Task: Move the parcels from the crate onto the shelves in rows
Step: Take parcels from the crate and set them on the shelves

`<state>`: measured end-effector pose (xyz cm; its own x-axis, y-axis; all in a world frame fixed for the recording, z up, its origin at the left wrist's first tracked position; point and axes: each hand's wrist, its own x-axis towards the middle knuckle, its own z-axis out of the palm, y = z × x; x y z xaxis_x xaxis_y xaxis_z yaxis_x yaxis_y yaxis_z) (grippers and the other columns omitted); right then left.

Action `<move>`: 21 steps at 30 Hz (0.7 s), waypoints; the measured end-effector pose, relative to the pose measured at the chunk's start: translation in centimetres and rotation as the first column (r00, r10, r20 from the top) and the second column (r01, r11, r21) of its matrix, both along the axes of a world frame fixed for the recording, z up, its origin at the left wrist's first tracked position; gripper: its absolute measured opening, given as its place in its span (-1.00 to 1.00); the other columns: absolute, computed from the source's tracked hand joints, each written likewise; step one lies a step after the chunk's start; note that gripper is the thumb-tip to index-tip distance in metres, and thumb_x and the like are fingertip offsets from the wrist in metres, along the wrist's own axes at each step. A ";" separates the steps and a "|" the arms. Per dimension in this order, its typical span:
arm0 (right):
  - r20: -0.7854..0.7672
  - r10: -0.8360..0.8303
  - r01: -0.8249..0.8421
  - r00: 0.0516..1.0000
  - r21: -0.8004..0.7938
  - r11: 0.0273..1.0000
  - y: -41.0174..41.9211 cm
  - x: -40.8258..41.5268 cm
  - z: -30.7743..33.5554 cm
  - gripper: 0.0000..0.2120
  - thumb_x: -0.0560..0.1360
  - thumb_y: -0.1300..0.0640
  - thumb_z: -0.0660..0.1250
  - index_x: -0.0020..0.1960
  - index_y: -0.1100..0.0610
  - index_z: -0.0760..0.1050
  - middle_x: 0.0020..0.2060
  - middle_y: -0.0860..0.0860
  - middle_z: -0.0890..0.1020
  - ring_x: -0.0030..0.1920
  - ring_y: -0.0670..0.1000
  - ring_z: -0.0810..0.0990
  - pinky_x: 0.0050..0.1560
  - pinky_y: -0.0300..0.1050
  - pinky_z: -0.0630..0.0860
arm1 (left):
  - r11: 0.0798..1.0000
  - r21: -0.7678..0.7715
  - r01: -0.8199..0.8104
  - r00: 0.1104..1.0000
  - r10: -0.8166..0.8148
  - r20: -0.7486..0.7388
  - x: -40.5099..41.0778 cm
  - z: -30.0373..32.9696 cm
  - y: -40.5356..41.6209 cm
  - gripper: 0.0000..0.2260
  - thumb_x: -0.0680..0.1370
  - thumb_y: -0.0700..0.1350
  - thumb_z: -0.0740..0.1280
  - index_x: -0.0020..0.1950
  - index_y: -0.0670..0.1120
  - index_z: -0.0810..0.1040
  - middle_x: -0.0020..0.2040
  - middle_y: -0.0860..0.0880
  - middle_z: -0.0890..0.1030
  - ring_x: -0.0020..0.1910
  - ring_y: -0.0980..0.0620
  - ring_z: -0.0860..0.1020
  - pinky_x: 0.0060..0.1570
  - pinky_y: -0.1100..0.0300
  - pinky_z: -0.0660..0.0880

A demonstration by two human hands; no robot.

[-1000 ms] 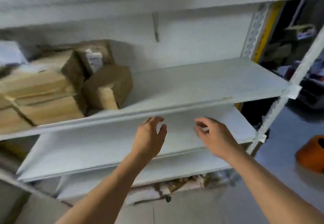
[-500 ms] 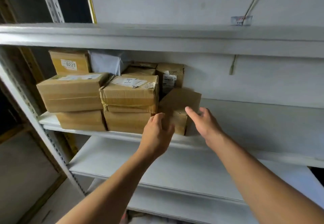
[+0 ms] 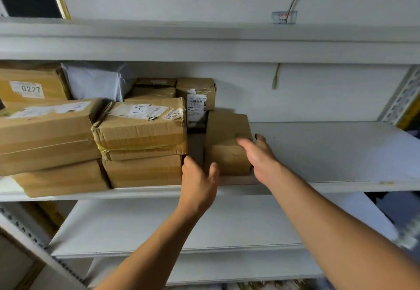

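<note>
I saw a small plain brown box [image 3: 227, 144] standing on the middle shelf [image 3: 336, 153], between my two hands: my right hand [image 3: 259, 155] lay flat against its right side, and my left hand [image 3: 197, 183] was open just below its front left corner. Left of my left hand stood two taped brown boxes, stacked, the upper one [image 3: 141, 130] labelled A-1 and 0180, the lower one [image 3: 143, 170] plain. Further left was another stack of two wider boxes [image 3: 47, 135]. Behind them stood a box marked 0227 [image 3: 29, 85], a grey plastic-wrapped parcel [image 3: 93, 83] and a barcoded box [image 3: 196, 94].
</note>
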<state>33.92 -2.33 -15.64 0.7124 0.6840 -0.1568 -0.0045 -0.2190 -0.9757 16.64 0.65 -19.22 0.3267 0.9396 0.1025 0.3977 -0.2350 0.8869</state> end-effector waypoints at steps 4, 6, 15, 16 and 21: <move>-0.039 -0.003 0.006 0.999 0.069 0.998 -3.6 3.8 -0.6 -0.69 0.58 0.03 0.46 0.29 0.09 0.62 0.17 0.06 0.74 0.20 0.11 0.70 0.18 -0.01 0.61 | 0.989 -0.056 0.141 0.989 -0.138 0.043 1.0 -0.1 0.3 -0.37 0.67 0.26 0.24 0.60 -0.10 0.28 0.44 -0.09 0.50 0.39 -0.07 0.50 0.30 0.10 0.42; -0.051 0.030 -0.027 0.998 0.070 0.997 -5.9 4.1 -0.9 -0.70 0.59 -0.01 0.46 0.26 0.11 0.65 0.11 0.04 0.77 0.15 0.07 0.73 0.04 -0.10 0.56 | 0.967 -0.085 0.238 0.965 -0.226 0.137 2.2 -0.1 -0.1 -0.47 0.65 0.32 0.20 0.48 0.01 0.39 0.35 0.03 0.59 0.26 0.04 0.58 0.17 0.14 0.47; -0.074 -0.138 0.146 0.988 0.117 0.982 -15.7 5.1 -1.0 -0.67 0.59 -0.11 0.44 0.32 -0.07 0.60 0.12 -0.19 0.75 0.15 -0.14 0.69 0.17 -0.14 0.55 | 0.850 -0.092 0.519 0.818 -0.463 0.341 9.6 -0.2 -4.6 -0.52 0.63 0.27 0.25 0.53 0.19 0.38 0.31 0.17 0.61 0.24 0.21 0.59 0.16 0.27 0.55; -0.075 -0.172 0.181 0.982 0.138 0.974 -17.4 5.4 -0.9 -0.71 0.61 -0.07 0.44 0.31 -0.10 0.58 0.11 -0.23 0.74 0.14 -0.20 0.68 0.17 -0.16 0.54 | 0.824 -0.084 0.560 0.788 -0.499 0.360 10.7 -0.2 -5.5 -0.56 0.67 0.20 0.26 0.55 0.17 0.37 0.32 0.19 0.60 0.23 0.29 0.57 0.09 0.41 0.50; -0.063 -0.417 0.421 0.907 0.195 0.886 -26.9 6.5 -1.8 -0.73 0.61 -0.01 0.44 0.29 -0.19 0.55 0.09 -0.32 0.71 0.13 -0.29 0.65 0.14 -0.22 0.50 | 0.635 -0.066 0.770 0.601 -0.687 0.408 15.9 -0.8 -12.2 -0.54 0.63 0.05 0.27 0.55 0.12 0.38 0.34 0.25 0.60 0.30 0.32 0.54 0.20 0.40 0.45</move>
<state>40.45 -29.25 -17.47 0.9380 0.3403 -0.0654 -0.0717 0.0060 -0.9974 32.55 -11.59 -20.07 0.8979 0.4084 0.1644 -0.1312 -0.1083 0.9854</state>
